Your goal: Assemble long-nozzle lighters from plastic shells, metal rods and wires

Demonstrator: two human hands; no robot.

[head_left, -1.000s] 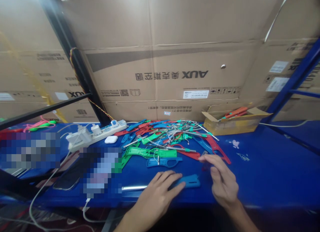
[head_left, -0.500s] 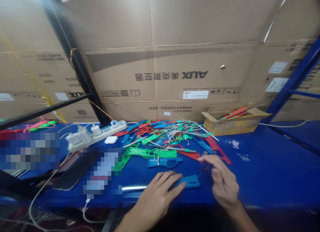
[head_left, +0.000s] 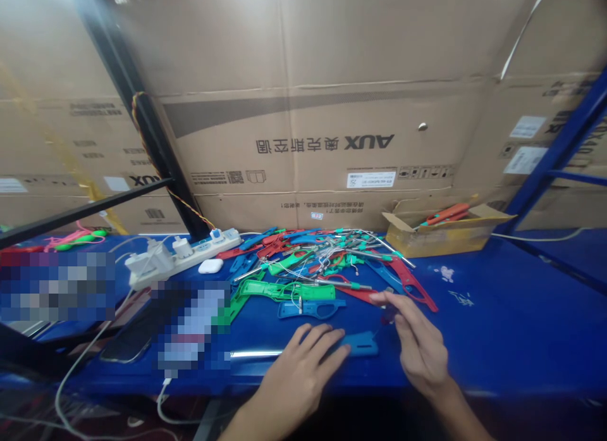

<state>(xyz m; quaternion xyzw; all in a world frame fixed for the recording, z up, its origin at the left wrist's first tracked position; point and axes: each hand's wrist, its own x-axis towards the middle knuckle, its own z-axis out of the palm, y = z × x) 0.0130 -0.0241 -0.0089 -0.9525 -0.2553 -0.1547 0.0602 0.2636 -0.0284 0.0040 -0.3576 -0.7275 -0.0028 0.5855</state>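
Note:
A blue lighter [head_left: 361, 344] with a long metal tube [head_left: 256, 354] lies near the front edge of the blue table. My left hand [head_left: 301, 371] rests over its middle, with curled fingers pressing on the body. To the right, my right hand [head_left: 420, 343] is closed around a small, dark reddish translucent piece [head_left: 389, 314] at the fingertips, just beyond the lighter's end. Behind both hands is a pile of red, green and blue lighter parts [head_left: 289, 291] with metal tubes and thin wires. A blue shell half [head_left: 310, 309] lies closest to my left hand.
An open cardboard box [head_left: 441, 238] holding orange-red parts stands at the back right. On the left are a white power strip [head_left: 190, 254], a white earphone case [head_left: 210, 266], a dark phone [head_left: 135, 333] and cables. Large cardboard sheets [head_left: 227, 49] stand behind the table.
My right hand has shifted slightly left, towards the lighter's end. My left hand and the lighter have hardly moved.

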